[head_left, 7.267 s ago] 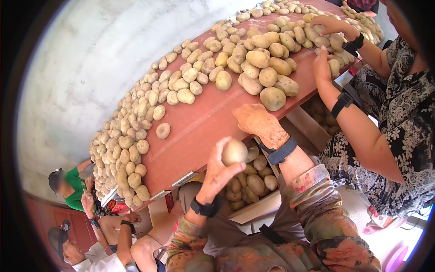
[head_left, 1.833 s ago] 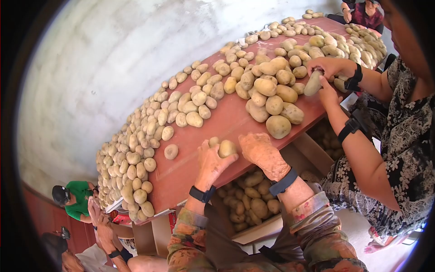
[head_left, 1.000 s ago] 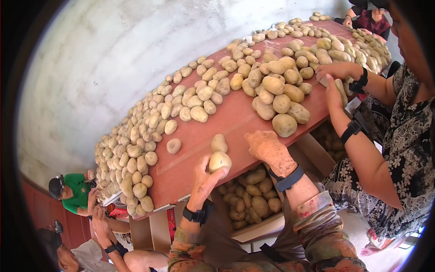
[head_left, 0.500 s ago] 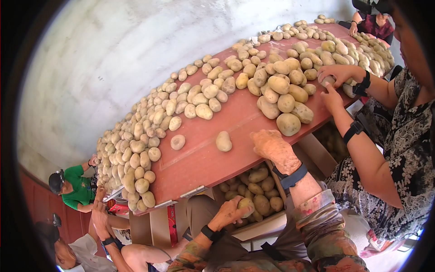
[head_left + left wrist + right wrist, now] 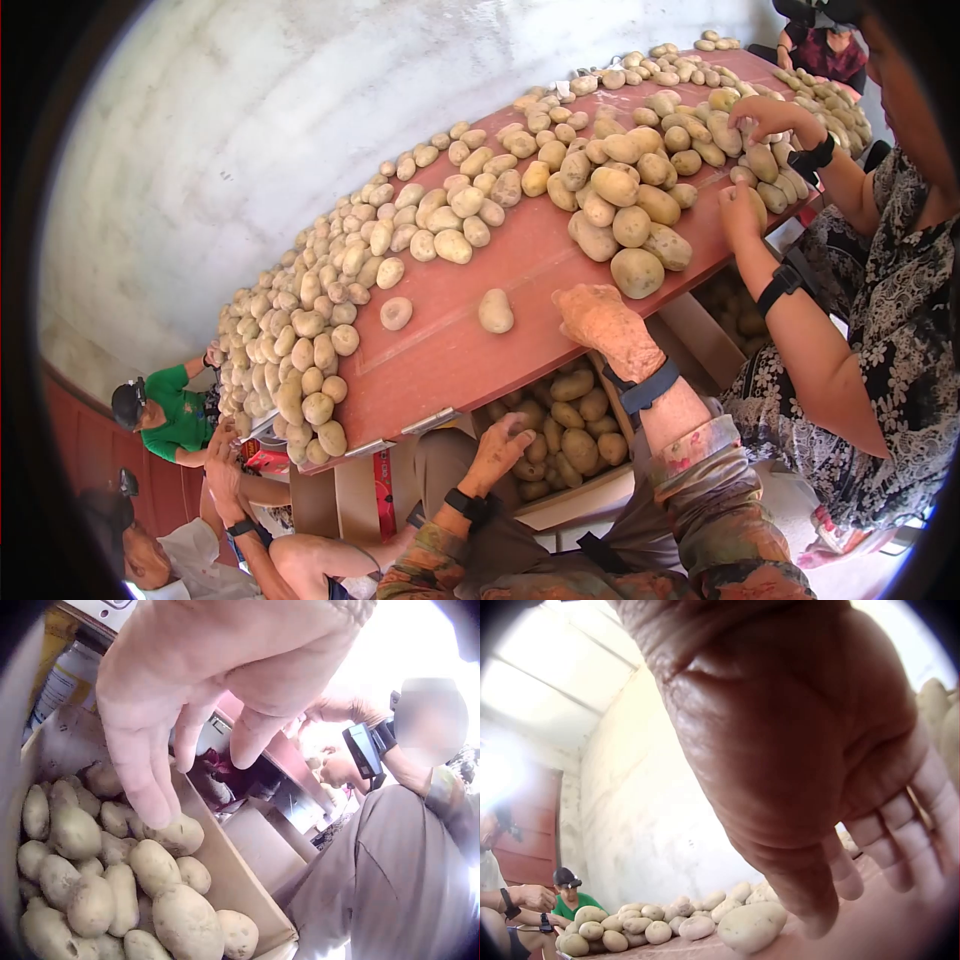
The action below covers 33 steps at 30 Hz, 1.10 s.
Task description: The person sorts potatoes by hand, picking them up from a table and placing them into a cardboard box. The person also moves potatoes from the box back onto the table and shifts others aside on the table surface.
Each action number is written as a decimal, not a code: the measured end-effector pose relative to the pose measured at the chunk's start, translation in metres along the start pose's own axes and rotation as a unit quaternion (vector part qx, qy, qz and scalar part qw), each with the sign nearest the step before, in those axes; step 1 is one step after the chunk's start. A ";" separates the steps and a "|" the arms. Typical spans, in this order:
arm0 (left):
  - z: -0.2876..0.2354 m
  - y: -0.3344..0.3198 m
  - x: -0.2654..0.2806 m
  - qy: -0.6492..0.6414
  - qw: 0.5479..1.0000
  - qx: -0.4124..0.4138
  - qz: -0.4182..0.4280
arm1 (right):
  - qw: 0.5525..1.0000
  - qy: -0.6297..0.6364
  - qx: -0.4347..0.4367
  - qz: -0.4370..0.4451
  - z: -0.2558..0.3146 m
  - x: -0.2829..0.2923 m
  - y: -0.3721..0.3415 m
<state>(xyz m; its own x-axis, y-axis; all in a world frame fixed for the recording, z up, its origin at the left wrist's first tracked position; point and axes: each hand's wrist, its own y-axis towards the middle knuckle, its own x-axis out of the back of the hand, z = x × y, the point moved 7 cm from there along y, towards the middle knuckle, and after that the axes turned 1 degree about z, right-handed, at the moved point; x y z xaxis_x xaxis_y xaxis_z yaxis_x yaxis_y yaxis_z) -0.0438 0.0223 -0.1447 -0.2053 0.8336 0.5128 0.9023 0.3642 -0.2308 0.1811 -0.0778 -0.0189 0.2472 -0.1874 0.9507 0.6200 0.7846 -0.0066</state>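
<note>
My left hand [image 5: 497, 455] hovers over the near cardboard box [image 5: 565, 508] at my lap, holding nothing. In the left wrist view its fingers [image 5: 150, 799] point down above the potatoes [image 5: 184, 919] in that box. My right hand [image 5: 603, 325] rests at the near edge of the red table [image 5: 440, 345], fingers extended and nothing gripped. In the right wrist view the thumb [image 5: 799, 889] hangs beside a pale oval potato [image 5: 752, 927]. That potato [image 5: 495, 311] lies alone to the left of the hand in the head view, with a rounder one [image 5: 396, 313] further left.
A heap of large potatoes [image 5: 630, 190] stands just beyond my right hand; smaller ones [image 5: 300, 330] cover the left end and wall side. At right, a person in a patterned shirt [image 5: 840, 290] handles potatoes above another box [image 5: 735, 310]. Other people sit at both ends.
One potato has been set down alone on the table. My left hand moved down to the box with another and let it go there. The right hand has stayed by the table edge.
</note>
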 end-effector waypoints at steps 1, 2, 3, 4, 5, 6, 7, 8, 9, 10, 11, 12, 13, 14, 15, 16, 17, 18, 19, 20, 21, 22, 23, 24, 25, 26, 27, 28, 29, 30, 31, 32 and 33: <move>-0.007 -0.003 -0.007 -0.074 0.993 0.055 0.074 | 1.000 0.000 0.008 -0.016 0.001 0.002 0.000; -0.013 -0.004 -0.005 -0.073 0.993 0.055 0.073 | 1.000 0.001 0.009 -0.017 0.002 0.002 0.000; -0.019 -0.006 -0.006 -0.077 0.992 0.052 0.088 | 1.000 -0.001 0.004 -0.008 0.002 0.002 0.000; -0.022 -0.007 -0.008 -0.081 0.990 0.050 0.103 | 1.000 -0.003 -0.001 0.001 0.002 0.001 0.000; -0.023 -0.007 -0.008 -0.081 0.990 0.050 0.103 | 1.000 -0.003 -0.001 0.001 0.002 0.002 -0.002; -0.024 -0.008 -0.008 -0.088 0.990 0.049 0.102 | 1.000 -0.006 0.003 -0.005 0.004 0.005 -0.003; -0.025 -0.009 -0.007 -0.096 0.989 0.049 0.101 | 1.000 -0.010 0.008 -0.011 0.006 0.007 -0.005; -0.027 -0.011 -0.006 -0.095 0.989 0.049 0.100 | 1.000 -0.009 0.009 -0.012 0.006 0.006 -0.005; -0.029 -0.013 -0.003 -0.102 0.989 0.052 0.095 | 1.000 -0.005 0.011 -0.018 0.007 0.006 -0.003; -0.032 -0.015 -0.001 -0.108 0.988 0.055 0.090 | 1.000 -0.001 0.012 -0.025 0.007 0.006 -0.003; -0.035 -0.018 0.001 -0.107 0.989 0.055 0.089 | 1.000 0.000 0.013 -0.026 0.007 0.005 -0.002; -0.037 -0.020 0.004 -0.114 0.988 0.062 0.081 | 1.000 0.005 0.016 -0.026 0.009 0.005 -0.002; -0.039 -0.023 0.007 -0.120 0.988 0.070 0.073 | 0.999 0.011 0.018 -0.026 0.010 0.005 -0.003; -0.042 -0.025 0.010 -0.117 0.988 0.070 0.071 | 0.999 0.013 0.019 -0.028 0.010 0.003 -0.003; -0.045 -0.028 0.013 -0.128 0.987 0.066 0.065 | 0.999 0.010 0.031 -0.044 0.012 0.005 -0.005; -0.047 -0.029 0.016 -0.140 0.986 0.062 0.059 | 0.997 0.007 0.042 -0.060 0.014 0.006 -0.007; -0.048 -0.030 0.018 -0.138 0.987 0.062 0.058 | 0.997 0.008 0.042 -0.061 0.013 0.006 -0.007; -0.049 -0.031 0.021 -0.159 0.984 0.067 0.045 | 0.998 0.010 0.037 -0.040 0.015 0.007 -0.006; -0.051 -0.032 0.025 -0.181 0.980 0.071 0.030 | 0.999 0.011 0.033 -0.019 0.017 0.007 -0.005; -0.055 -0.033 0.028 -0.180 0.981 0.071 0.028 | 0.999 0.013 0.035 -0.021 0.020 0.009 -0.005; -0.060 -0.034 0.032 -0.202 0.977 0.071 0.013 | 0.999 0.015 0.034 -0.010 0.021 0.009 -0.005; -0.064 -0.035 0.037 -0.224 0.972 0.072 -0.002 | 0.999 0.017 0.032 0.001 0.022 0.008 -0.005; -0.067 -0.036 0.041 -0.245 0.968 0.058 -0.011 | 0.999 0.018 0.034 -0.001 0.024 0.010 -0.005; -0.071 -0.037 0.045 -0.242 0.968 0.057 -0.014 | 0.999 0.017 0.030 0.017 0.024 0.008 -0.004; -0.076 -0.037 0.051 -0.258 0.964 0.050 -0.027 | 0.999 0.017 0.025 0.034 0.025 0.006 -0.004; -0.081 -0.036 0.058 -0.274 0.960 0.042 -0.040 | 0.999 0.018 0.027 0.030 0.026 0.008 -0.004; -0.088 -0.036 0.065 -0.279 0.958 0.031 -0.053 | 0.999 0.013 0.032 0.034 0.026 0.005 -0.003; -0.096 -0.036 0.070 -0.276 0.959 0.028 -0.055 | 0.998 0.008 0.038 0.039 0.027 0.003 -0.002; -0.104 -0.038 0.078 -0.285 0.955 0.020 -0.077 | 0.999 0.009 0.039 0.036 0.028 0.003 -0.001; -0.112 -0.039 0.086 -0.295 0.950 0.011 -0.097 | 0.999 0.006 0.035 0.034 0.028 0.003 -0.001; -0.120 -0.039 0.093 -0.306 0.946 -0.005 -0.107 | 0.999 0.003 0.031 0.033 0.028 0.002 0.000; -0.126 -0.040 0.099 -0.305 0.946 -0.007 -0.107 | 0.999 0.002 0.032 0.030 0.027 0.002 -0.001; -0.131 -0.040 0.107 -0.319 0.941 -0.022 -0.113 | 0.999 0.008 0.023 0.026 0.025 0.004 -0.001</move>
<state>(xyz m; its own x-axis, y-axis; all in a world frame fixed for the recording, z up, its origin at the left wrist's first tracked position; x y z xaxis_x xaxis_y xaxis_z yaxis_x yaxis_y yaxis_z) -0.0519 0.0423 0.0279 -0.5673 0.8214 -0.0587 0.8200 0.5568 -0.1329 0.1623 -0.0647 -0.0076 0.2900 -0.1551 0.9444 0.5714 0.8196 -0.0409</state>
